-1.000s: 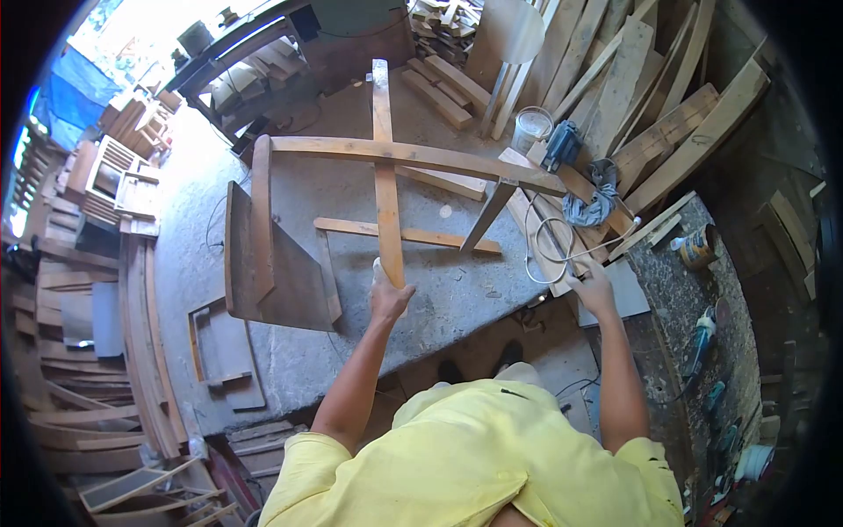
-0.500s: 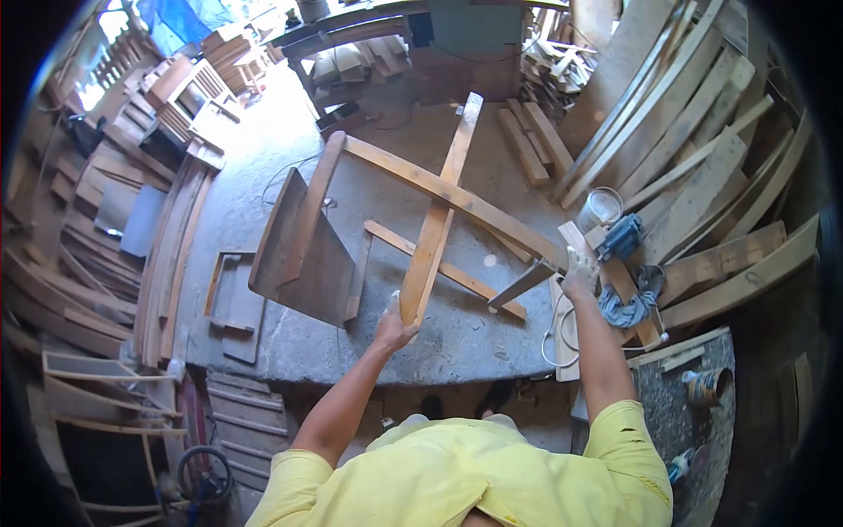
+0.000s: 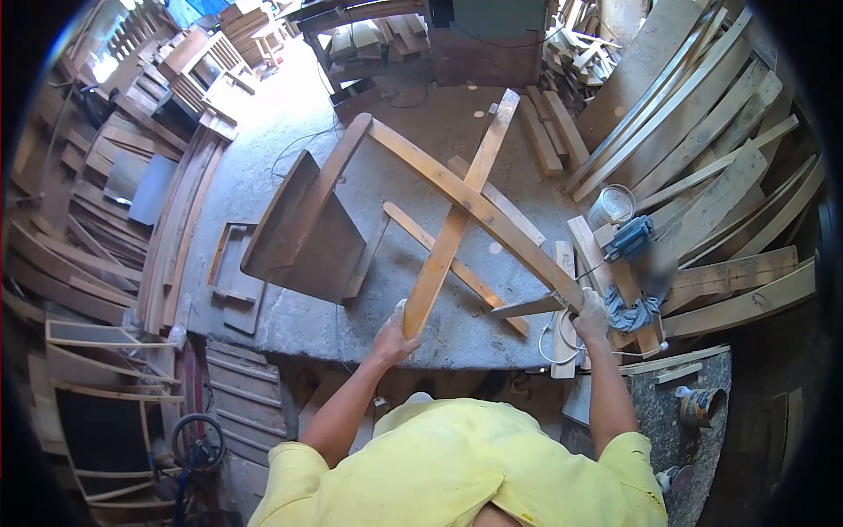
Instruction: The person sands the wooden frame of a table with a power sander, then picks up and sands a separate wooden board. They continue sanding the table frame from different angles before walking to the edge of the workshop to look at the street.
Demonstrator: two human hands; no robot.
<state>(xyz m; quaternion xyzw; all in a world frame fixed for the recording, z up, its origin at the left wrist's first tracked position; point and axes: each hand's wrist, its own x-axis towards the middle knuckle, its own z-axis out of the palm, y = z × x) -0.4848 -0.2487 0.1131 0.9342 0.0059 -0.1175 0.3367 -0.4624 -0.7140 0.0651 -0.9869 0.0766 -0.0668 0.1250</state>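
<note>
Left grip: my left hand [image 3: 392, 341] is closed around the near end of the straight slat [image 3: 452, 224], just above the near edge of the concrete slab [image 3: 263, 167].
Right grip: my right hand [image 3: 590, 318] is clamped on the near end of the curved rail [image 3: 479, 209], over the slab's near right corner.
Held pieces: two; they cross and touch above the middle of the slab.
Short strut [image 3: 527, 307]: one, jutting left from the rail just beside my right hand.
Loose slats on the slab: two show under the crossing, one thin [image 3: 420, 239], one wider [image 3: 518, 221].
Dark panel [image 3: 307, 237]: one, tilted, on the slab's left part, meeting the rail's far end.
Blue power tool [image 3: 628, 237]: one, at the right edge.
Rag [image 3: 632, 309]: one, just right of my right hand.
Containers: one pale bucket [image 3: 610, 206] beside the tool and one tin [image 3: 700, 406] near right; I cannot tell what either holds.
</note>
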